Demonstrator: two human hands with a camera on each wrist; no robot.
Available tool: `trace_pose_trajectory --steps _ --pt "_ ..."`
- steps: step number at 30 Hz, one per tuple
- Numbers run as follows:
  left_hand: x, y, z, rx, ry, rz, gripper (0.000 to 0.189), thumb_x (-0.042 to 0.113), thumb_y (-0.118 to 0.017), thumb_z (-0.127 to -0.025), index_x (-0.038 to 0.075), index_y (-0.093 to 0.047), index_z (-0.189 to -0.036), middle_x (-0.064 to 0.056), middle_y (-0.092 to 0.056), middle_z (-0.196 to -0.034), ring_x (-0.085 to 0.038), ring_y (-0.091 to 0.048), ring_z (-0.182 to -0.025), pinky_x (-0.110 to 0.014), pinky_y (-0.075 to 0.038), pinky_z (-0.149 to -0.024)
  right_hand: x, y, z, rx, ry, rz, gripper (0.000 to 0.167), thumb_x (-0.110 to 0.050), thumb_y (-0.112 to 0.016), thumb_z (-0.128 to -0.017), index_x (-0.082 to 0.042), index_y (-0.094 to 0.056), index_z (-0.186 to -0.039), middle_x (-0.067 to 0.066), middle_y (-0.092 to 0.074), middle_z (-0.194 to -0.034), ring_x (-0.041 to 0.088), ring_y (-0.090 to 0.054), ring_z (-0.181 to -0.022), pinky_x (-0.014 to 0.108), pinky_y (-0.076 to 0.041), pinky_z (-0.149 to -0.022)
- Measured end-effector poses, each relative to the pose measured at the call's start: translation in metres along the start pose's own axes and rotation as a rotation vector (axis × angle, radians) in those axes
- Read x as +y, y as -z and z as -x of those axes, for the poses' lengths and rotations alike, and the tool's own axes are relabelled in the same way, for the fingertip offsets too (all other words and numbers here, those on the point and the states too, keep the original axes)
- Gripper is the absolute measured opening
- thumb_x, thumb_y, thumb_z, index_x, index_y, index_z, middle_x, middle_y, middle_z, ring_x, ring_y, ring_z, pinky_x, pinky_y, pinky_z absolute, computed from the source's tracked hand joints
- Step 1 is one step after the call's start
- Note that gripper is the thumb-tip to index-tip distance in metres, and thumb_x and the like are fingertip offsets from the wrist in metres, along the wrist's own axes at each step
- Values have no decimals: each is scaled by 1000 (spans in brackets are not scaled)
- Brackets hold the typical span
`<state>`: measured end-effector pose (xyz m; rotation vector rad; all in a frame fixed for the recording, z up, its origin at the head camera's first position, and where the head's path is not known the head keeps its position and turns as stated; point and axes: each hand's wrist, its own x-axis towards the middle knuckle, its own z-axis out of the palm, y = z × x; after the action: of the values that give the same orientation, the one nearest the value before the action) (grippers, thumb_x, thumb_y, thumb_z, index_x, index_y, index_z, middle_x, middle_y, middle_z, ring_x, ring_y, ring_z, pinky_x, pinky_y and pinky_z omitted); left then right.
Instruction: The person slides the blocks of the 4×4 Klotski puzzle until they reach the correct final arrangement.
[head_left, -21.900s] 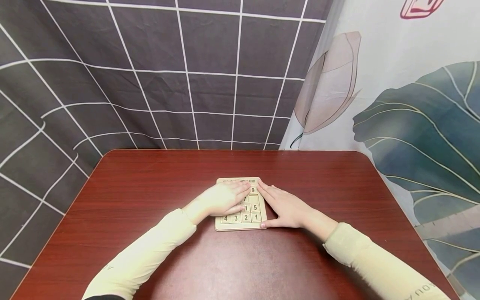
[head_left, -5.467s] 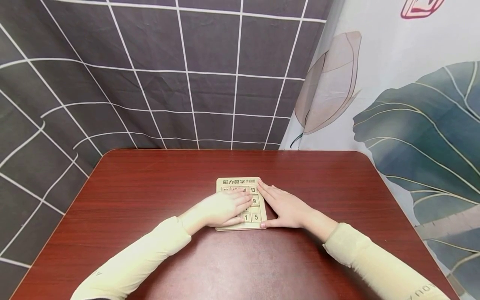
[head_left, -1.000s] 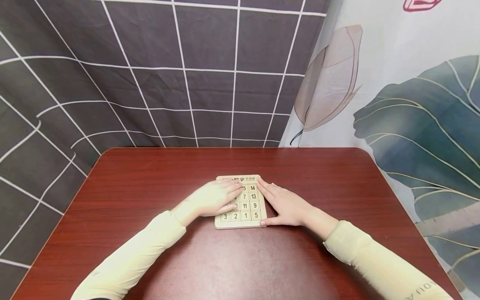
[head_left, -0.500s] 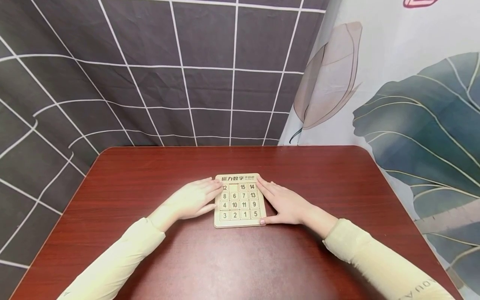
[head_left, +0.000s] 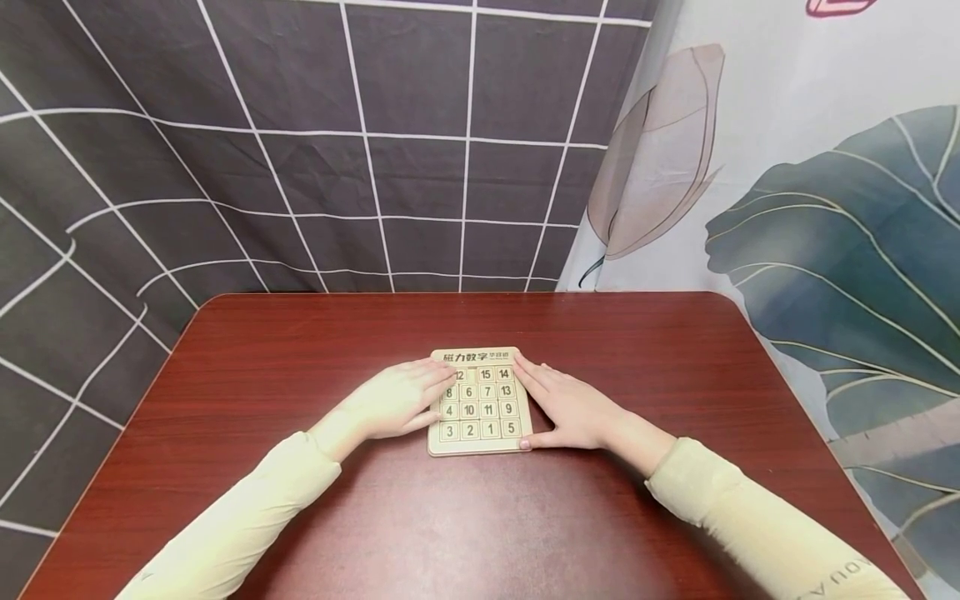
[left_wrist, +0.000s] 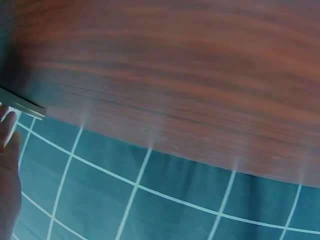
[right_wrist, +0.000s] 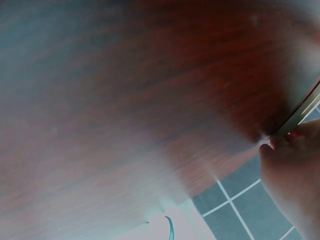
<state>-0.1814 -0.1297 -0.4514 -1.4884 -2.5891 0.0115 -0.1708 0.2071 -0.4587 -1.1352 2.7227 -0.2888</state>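
A pale number sliding puzzle (head_left: 480, 447) lies flat on the table in the head view, with numbered tiles in rows and dark lettering along its top. My left hand (head_left: 390, 400) reaches over its left edge, fingers straight, the tips touching the tile 12 (head_left: 460, 376). That tile sits between the first and second places of the top row, and a narrow gap parts it from tile 15 (head_left: 486, 375). At the right edge my right hand (head_left: 573, 411) rests with extended fingers by the upper corner and the thumb at the lower one. Both wrist views show only the puzzle's side edge (left_wrist: 22, 104).
The reddish-brown table (head_left: 480, 525) extends around the puzzle on all sides. Behind it hangs a dark grey cloth (head_left: 420, 175) with white grid lines. A white curtain (head_left: 780, 108) with leaf prints hangs at the right.
Over the earlier frames the numbers have been rearranged. In the last half second my left fingers moved slightly right and tile 12 slid right from the top-left place. The right hand stays put.
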Motion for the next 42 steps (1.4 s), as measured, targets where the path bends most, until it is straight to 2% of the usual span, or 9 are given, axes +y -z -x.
trace_pose_trajectory --steps 5,10,17,25,31,42 --pt "3 -2 -9 -9 -18 -6 58 41 -63 -104 -1 -62 -145 -15 -64 -150 -29 -60 -143 -42 -47 -123 0 0 0 1 2 2 114 -67 -70 -91 0 -20 -168 14 -11 -180 31 -30 -163 51 -32 -132" --pt "3 -4 -11 -24 -18 -21 59 43 -61 -105 1 -62 -146 -15 -63 -151 -28 -59 -144 -41 -46 -124 0 0 0 4 0 3 114 -67 -70 -91 0 -20 -168 14 -11 -180 31 -32 -162 51 -33 -132" --pt "-1 -5 -1 0 2 -2 59 42 -63 -105 2 -60 -149 -13 -62 -153 -28 -58 -145 -43 -44 -126 0 -1 0 2 0 -1 115 -68 -70 -91 0 -19 -169 13 -9 -180 31 -30 -163 51 -32 -132" --pt "6 2 20 37 -27 -29 58 39 -68 -101 0 -64 -143 -14 -67 -147 -27 -62 -141 -42 -46 -124 1 0 0 0 4 3 115 -67 -70 -91 -1 -18 -169 13 -8 -180 31 -29 -163 50 -31 -133" --pt "12 1 21 35 -49 -35 57 40 -68 -101 1 -65 -142 -14 -67 -146 -28 -63 -139 -41 -48 -122 2 0 1 5 7 1 115 -67 -71 -91 0 -19 -169 14 -9 -180 31 -30 -163 50 -31 -133" --pt "4 -3 15 9 1 -37 59 40 -67 -102 0 -63 -144 -14 -65 -150 -28 -61 -142 -42 -46 -124 2 -3 0 7 7 3 115 -69 -70 -91 -1 -18 -169 13 -9 -180 29 -29 -163 50 -31 -133"
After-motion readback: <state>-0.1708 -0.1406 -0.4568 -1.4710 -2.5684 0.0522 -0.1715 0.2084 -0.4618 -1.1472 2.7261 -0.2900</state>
